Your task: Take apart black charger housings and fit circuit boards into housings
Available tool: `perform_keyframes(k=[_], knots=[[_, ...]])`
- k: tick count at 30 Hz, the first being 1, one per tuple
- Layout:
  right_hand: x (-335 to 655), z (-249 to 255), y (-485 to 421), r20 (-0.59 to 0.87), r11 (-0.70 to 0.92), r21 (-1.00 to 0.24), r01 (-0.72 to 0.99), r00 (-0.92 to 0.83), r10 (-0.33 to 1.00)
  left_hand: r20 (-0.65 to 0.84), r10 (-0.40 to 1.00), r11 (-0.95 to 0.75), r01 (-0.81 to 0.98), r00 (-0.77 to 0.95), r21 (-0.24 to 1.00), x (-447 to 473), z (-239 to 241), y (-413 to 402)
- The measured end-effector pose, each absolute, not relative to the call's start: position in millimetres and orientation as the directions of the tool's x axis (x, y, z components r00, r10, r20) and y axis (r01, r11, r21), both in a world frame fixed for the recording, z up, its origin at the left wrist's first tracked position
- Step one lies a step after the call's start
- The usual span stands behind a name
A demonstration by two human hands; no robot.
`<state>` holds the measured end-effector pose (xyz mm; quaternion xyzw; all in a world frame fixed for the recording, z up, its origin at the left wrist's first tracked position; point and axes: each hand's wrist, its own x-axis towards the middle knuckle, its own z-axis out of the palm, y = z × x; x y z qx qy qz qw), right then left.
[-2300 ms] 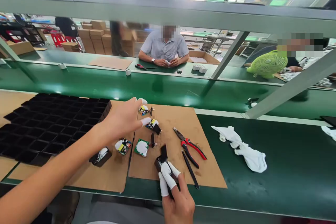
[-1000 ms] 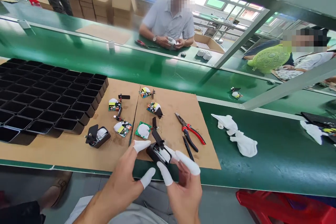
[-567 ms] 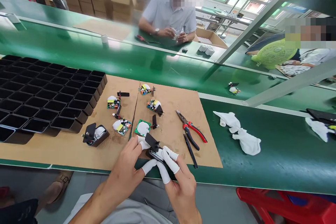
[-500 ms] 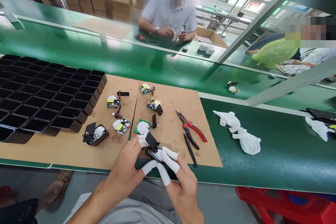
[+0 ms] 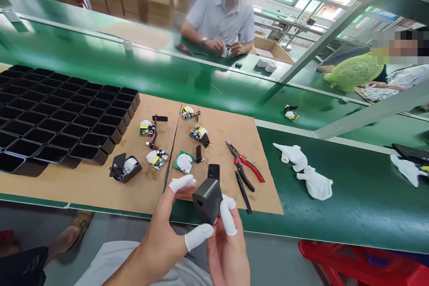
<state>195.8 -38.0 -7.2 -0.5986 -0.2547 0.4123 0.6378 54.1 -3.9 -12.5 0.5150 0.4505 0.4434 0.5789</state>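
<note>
Black case (image 5: pixel 208 201), one, held in the closed grip of the right hand (image 5: pixel 229 243). Left hand (image 5: pixel 166 237), beside the case, grip spread wide. Pliers (image 5: pixel 246 167), right of the case.

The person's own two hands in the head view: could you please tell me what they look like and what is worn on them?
Plain white, close-fitting finger covers cap at least two fingers on the left hand, thumb included, and at least two on the right hand. The palms are ungloved. No sleeve or watch shows on the left forearm.
</note>
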Motion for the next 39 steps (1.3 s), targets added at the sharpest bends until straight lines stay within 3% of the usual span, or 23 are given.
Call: perform_keyframes(k=[3, 6, 8, 10, 12, 14, 15, 19, 25, 28, 30, 35, 39], knots=[[172.0, -7.3, -49.5, -0.398, -0.143, -0.844, -0.517, 0.426, 0.813, -0.145, 0.944, 0.240, -0.319, 0.296, 0.917, 57.9, 0.0, -9.0], [161.7, -9.2, -56.8, -0.382, -0.160, -0.879, -0.450, 0.460, 0.801, -0.196, 0.943, 0.298, -0.421, 0.269, 0.857, 59.8, 13.2, -7.3], [172.6, -8.7, -55.5, -0.235, -0.151, -0.968, -0.202, 0.505, 0.831, -0.243, 0.938, 0.327, -0.404, 0.246, 0.854, 58.0, 23.1, -5.0], [197.9, -6.0, -47.8, 0.044, -0.101, -0.966, 0.238, 0.536, 0.843, -0.282, 0.934, 0.348, -0.379, 0.220, 0.858, 54.7, 32.2, -3.5], [230.6, -2.5, -35.5, 0.359, -0.142, -0.738, 0.660, 0.562, 0.745, -0.291, 0.938, 0.342, -0.376, 0.187, 0.861, 51.1, 38.3, -3.6], [261.4, -0.4, -22.0, 0.435, -0.265, -0.478, 0.837, 0.488, 0.757, -0.292, 0.942, 0.333, -0.374, 0.164, 0.866, 48.1, 40.4, -5.2], [273.8, -0.5, -16.2, 0.405, -0.277, -0.418, 0.865, 0.450, 0.796, -0.293, 0.942, 0.334, -0.371, 0.163, 0.867, 46.7, 40.2, -6.3], [297.6, -7.0, -3.2, 0.288, -0.236, -0.454, 0.859, 0.392, 0.874, -0.293, 0.940, 0.339, -0.395, 0.174, 0.854, 42.8, 37.2, -10.1], [285.5, 0.6, -12.5, 0.236, -0.207, -0.569, 0.796, 0.399, 0.886, -0.296, 0.946, 0.325, -0.405, 0.135, 0.854, 41.4, 35.8, -8.8], [270.3, 32.1, -29.5, 0.243, -0.077, -0.694, 0.716, 0.334, 0.911, -0.296, 0.952, 0.303, -0.366, 0.075, 0.880, 42.5, 32.3, -7.5], [259.9, 60.1, -40.2, 0.265, 0.067, -0.737, 0.672, 0.197, 0.944, -0.292, 0.956, 0.280, -0.332, 0.015, 0.901, 43.5, 29.9, -7.3], [242.3, 109.6, -43.8, 0.257, 0.274, -0.684, 0.677, -0.128, 0.958, -0.249, 0.968, 0.232, -0.238, -0.044, 0.943, 43.0, 27.8, -8.0], [233.6, 111.4, -36.1, 0.225, 0.288, -0.618, 0.731, -0.186, 0.956, -0.186, 0.977, 0.168, -0.161, -0.107, 0.973, 41.5, 27.9, -8.8]])
